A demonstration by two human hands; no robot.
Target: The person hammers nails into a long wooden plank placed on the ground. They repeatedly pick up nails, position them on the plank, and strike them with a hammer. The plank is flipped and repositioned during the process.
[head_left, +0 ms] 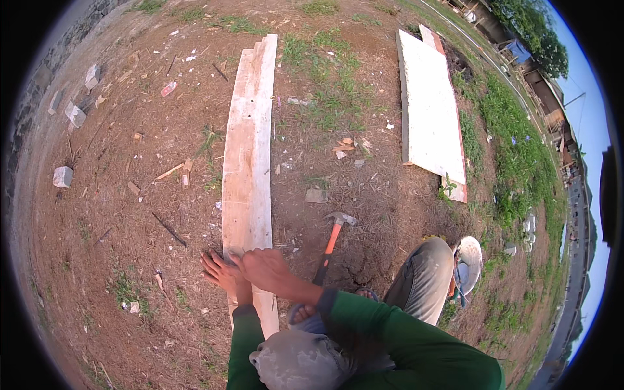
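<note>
A long pale wooden board (248, 156), looking like planks joined or stacked with stepped far ends, lies on the ground in front of me. My left hand (227, 275) rests at its near left edge, fingers spread and partly over the wood. Over the board, my right hand (265, 270) is closed, its thumb and forefinger pinched close to the left hand. Whatever may be between those fingers is hidden or too small to name. Right of the board, a claw hammer (331, 242) with an orange and black handle lies on the soil, apart from both hands.
White-faced panels (432, 107) lie farther off to the right. A bucket or tub (467, 266) with tools stands beside my right knee (426, 273). Grey blocks (63, 177) sit at the left. Wood scraps (344, 148), a dark rod (169, 230) and grass patches dot the soil.
</note>
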